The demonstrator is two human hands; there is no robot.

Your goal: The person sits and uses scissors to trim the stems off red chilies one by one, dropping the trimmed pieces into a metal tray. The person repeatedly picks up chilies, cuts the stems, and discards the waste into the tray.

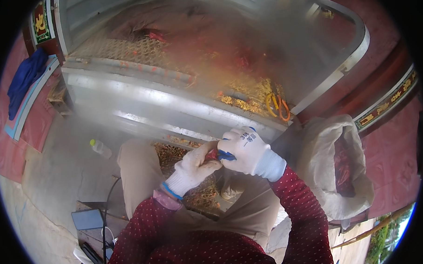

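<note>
My left hand (193, 166), in a white knit glove, closes around a few red pods that look like dried chilies (211, 155). Against their right end press the curled fingers of my right hand (245, 150), whose white glove has blue-coated fingertips and printed writing. Its grip is partly hidden by the back of the hand. Both hands meet above my lap, in front of the metal rim (157, 95) of a large tray-like bed. Stems and bits of dry plant (204, 196) lie between my legs.
Orange-handled scissors (278, 105) rest among yellow seeds (244, 103) in the bed's near right corner. A white woven sack (316, 170) of red pods stands at right. At left are a bottle (101, 148), a phone (87, 219), a black cable (107, 205) and blue cloth (26, 82). Haze blurs the upper view.
</note>
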